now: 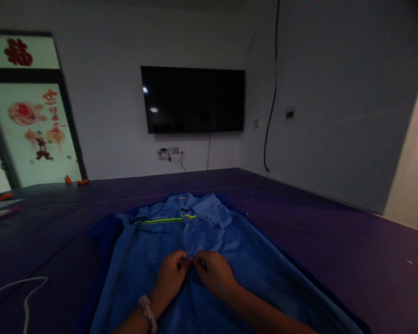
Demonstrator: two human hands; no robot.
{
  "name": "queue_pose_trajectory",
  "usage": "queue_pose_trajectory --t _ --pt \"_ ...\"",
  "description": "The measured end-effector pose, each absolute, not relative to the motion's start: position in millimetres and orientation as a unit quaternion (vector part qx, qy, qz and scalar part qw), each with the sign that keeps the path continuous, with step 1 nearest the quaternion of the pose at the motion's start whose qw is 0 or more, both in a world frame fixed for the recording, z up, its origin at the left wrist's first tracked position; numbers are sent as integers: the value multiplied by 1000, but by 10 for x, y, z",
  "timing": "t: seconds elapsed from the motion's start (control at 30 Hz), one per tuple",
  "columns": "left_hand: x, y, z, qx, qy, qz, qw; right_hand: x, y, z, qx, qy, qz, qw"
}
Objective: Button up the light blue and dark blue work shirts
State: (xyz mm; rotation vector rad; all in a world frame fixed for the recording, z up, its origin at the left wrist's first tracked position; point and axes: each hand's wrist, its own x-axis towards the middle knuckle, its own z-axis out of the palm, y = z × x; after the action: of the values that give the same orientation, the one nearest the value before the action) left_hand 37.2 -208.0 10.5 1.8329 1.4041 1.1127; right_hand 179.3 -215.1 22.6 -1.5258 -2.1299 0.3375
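A blue work shirt (209, 241) with a yellow-green reflective stripe (162, 220) lies flat, collar away from me, on a dark purple surface (316, 232). Both my hands meet at the shirt's front opening near its middle. My left hand (172, 276), with a pale scrunchie on its wrist, has its fingers curled and pinched on the shirt's front edge. My right hand (214, 271) is closed in the same way on the opposite edge, fingertips touching those of the left. What sits between the fingertips is too small and dark to make out.
A darker blue cloth (102, 232) lies under the shirt. A white cable (24, 290) curls at the near left. A black wall television (193, 99) hangs ahead, with sockets below it. A door with red decorations (31, 125) is at the left. Small orange items (75, 181) sit far left.
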Motion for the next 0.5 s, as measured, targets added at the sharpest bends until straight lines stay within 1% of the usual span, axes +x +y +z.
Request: queue_pose_trajectory --t 0.2,0.33,0.43,0.5 --pt "383 -2131 173 684 527 412 291 1789 -2155 242 -564 -781 127 236" --pt "358 -2118 157 680 520 425 294 1833 -2165 308 -550 -796 105 230" --pt "329 -2099 127 653 512 443 339 1914 -2197 414 -539 -810 96 212" --pt "320 -2095 117 625 508 448 388 1970 -2240 483 -534 -819 103 182"
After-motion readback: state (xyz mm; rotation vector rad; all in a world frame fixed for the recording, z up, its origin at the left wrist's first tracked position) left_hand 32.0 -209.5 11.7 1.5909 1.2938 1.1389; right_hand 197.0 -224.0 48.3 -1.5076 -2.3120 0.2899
